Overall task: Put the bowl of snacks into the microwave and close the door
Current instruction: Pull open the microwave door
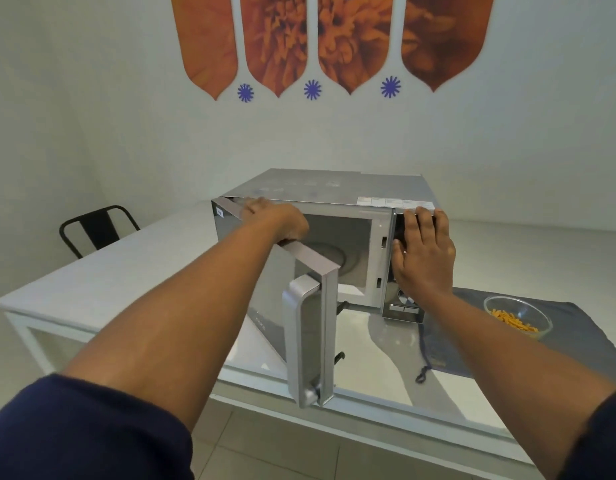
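Observation:
A silver microwave [334, 188] stands on the white counter with its door [310, 337] swung open toward me. My left hand [278, 221] grips the top edge of the open door near the hinge side. My right hand [422, 252] lies flat, fingers spread, against the control panel on the microwave's right. The cavity with its glass turntable [337, 258] holds nothing. A clear glass bowl of orange snacks [516, 317] sits on a grey cloth to the right of the microwave, untouched.
The grey cloth [576, 337] covers the counter's right end, with a cord [422, 374] trailing off it. The white counter [126, 278] stretches left. A black chair [98, 228] stands behind it at left. A wall with orange flower panels is behind.

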Demonstrator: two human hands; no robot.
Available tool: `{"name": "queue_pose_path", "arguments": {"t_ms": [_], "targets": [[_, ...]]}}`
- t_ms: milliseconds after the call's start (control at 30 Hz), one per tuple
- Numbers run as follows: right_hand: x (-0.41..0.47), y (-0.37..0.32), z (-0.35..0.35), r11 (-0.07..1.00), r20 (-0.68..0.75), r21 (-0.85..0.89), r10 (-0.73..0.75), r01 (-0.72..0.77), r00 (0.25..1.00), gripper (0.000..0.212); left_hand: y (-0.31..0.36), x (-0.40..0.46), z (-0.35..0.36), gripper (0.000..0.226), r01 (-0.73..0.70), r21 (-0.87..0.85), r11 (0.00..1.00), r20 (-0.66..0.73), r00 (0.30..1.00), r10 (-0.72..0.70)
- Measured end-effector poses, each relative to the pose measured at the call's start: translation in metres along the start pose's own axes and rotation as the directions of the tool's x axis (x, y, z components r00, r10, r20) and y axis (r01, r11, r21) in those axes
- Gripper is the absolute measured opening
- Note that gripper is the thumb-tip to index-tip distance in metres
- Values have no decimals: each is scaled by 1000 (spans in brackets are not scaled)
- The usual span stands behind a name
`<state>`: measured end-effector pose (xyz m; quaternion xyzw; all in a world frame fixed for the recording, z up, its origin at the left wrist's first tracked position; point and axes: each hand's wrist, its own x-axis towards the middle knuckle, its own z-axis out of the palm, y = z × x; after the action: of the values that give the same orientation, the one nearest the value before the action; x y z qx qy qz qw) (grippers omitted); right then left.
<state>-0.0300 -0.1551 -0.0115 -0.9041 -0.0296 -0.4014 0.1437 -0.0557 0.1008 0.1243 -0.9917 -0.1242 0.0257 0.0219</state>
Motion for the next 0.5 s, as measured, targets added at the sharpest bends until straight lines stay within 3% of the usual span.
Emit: {"name": "queue_pose_path", "arguments": {"t_ms": [67,167,433,500], "targets": [[0,-1,0,1000,1,-1,0,0,1000,61,-13,7,2,74,75,9,997,21,997,-75],[0,-2,0,1000,5,1,2,-2,1000,61,-28,19,2,65,79,52,995,41,996,-82],[-1,-4,-2,1000,14,-4,14,-14,1000,61,-57,12,2,29,-76,425,902,158,987,9],[-1,-4,-3,1000,16,-5,14,-13,1000,62,-72,17,7,46,-10,407,913,103,994,-35]]}}
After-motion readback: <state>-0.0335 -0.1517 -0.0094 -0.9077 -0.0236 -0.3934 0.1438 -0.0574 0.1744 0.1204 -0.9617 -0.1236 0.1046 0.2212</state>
